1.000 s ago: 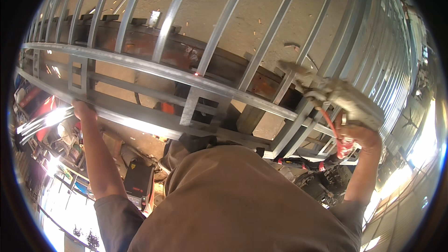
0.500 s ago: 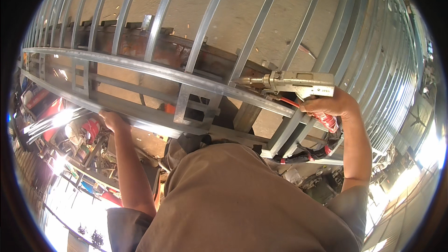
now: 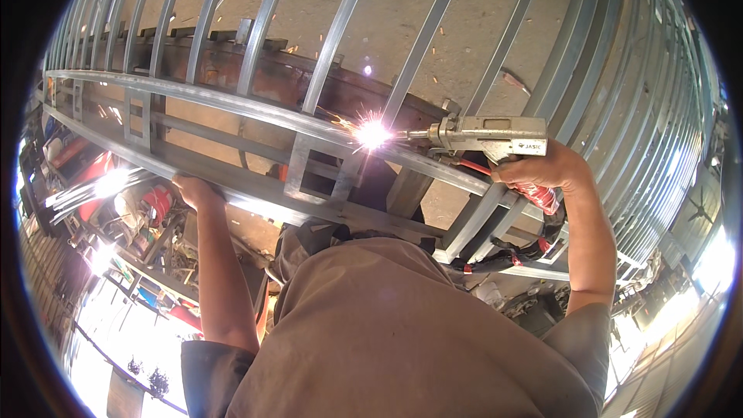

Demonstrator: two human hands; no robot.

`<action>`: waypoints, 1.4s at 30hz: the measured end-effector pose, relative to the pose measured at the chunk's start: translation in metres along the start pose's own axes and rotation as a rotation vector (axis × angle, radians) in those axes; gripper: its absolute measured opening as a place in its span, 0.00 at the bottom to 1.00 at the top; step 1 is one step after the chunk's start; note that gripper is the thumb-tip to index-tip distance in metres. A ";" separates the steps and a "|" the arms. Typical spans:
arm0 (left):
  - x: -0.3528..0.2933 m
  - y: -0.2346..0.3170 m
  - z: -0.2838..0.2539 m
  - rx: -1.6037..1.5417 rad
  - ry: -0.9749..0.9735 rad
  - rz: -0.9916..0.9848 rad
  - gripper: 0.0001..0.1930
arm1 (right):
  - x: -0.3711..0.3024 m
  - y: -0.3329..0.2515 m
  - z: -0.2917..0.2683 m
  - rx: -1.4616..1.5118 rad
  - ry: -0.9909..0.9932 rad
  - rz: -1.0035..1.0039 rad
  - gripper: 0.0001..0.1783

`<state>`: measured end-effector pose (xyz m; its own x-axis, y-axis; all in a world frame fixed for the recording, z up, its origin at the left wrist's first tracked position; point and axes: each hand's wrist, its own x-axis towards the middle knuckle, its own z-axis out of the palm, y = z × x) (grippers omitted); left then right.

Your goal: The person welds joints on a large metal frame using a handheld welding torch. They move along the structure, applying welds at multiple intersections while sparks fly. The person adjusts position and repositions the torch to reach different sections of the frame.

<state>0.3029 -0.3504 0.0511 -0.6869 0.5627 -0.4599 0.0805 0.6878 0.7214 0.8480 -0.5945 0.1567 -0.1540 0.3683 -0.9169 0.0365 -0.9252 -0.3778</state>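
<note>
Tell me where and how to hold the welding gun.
The welding gun is probably best held by its red-wrapped grip, from the right: that slants away from the nozzle, which points left at bright sparks.

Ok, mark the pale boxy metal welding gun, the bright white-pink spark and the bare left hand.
Pale boxy metal welding gun (image 3: 489,134), head view: middle of its body.
Bright white-pink spark (image 3: 372,135), head view: glowing centre.
Bare left hand (image 3: 199,193), head view: back of the hand.

Gap between bars (image 3: 340,35) passable at 12 o'clock. Welding gun (image 3: 495,135) blocks 2 o'clock, sparks (image 3: 372,135) near centre.
</note>
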 end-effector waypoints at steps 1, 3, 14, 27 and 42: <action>0.000 0.000 0.000 0.002 0.003 -0.001 0.35 | -0.001 -0.002 0.000 0.005 0.002 0.002 0.31; 0.000 0.000 0.000 -0.011 -0.001 0.004 0.34 | -0.004 -0.005 0.002 0.003 0.016 -0.020 0.32; 0.017 -0.010 -0.006 0.032 -0.023 0.069 0.27 | -0.002 -0.009 0.001 -0.034 -0.016 -0.024 0.32; 0.039 -0.021 -0.013 0.247 0.002 0.159 0.25 | 0.000 0.005 -0.007 -0.070 -0.007 0.022 0.32; 0.022 -0.011 -0.010 0.493 0.026 0.240 0.25 | -0.006 0.003 -0.003 -0.035 0.026 0.051 0.28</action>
<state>0.2794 -0.3501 0.0381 -0.6249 0.7231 -0.2944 0.5616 0.6783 0.4739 0.8523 -0.5995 0.1607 -0.1252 0.3232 -0.9380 0.0779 -0.9393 -0.3341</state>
